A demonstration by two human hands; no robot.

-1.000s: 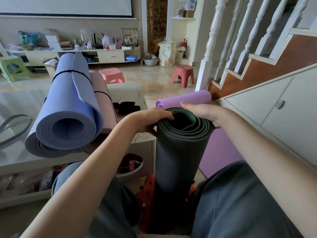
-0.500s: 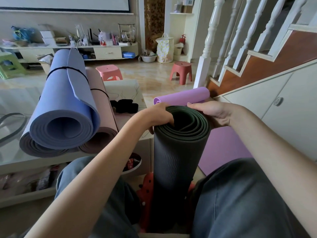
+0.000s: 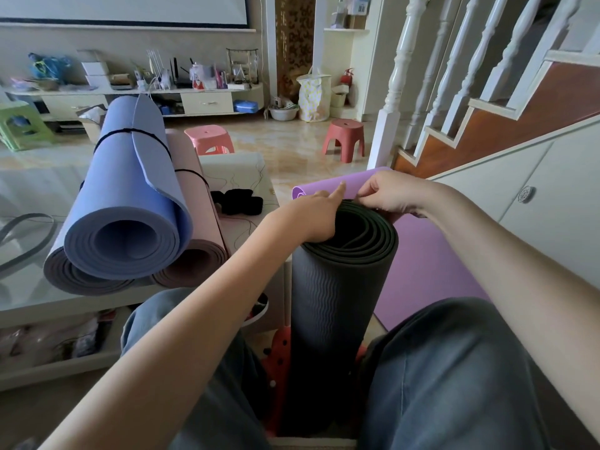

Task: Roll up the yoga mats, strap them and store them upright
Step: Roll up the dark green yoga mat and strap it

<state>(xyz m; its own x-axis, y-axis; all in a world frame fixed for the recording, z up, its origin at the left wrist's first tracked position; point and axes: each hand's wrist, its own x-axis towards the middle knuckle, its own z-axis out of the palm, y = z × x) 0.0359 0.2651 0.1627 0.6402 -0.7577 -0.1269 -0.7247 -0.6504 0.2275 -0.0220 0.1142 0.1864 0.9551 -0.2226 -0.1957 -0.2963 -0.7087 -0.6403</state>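
A rolled black yoga mat (image 3: 334, 306) stands upright between my knees. My left hand (image 3: 311, 216) grips its top rim on the left side, index finger stretched across the opening. My right hand (image 3: 394, 193) pinches the far rim of the roll with fingertips. Behind it a purple mat (image 3: 428, 264) lies partly unrolled on the floor. On the low table a strapped blue roll (image 3: 130, 196) lies over a pink roll (image 3: 194, 203) and a dark grey roll (image 3: 74, 277).
Black straps (image 3: 240, 203) lie on the table (image 3: 29, 287) near its right edge. A red perforated stool (image 3: 276, 358) sits under me. Pink stool (image 3: 209, 139) and red stool (image 3: 344, 139) stand on the floor; stair cabinet (image 3: 519, 203) at right.
My right hand lifted from wrapping the roll's far side to pinching its rim. My left index finger now extends across the top. The view shifted slightly.
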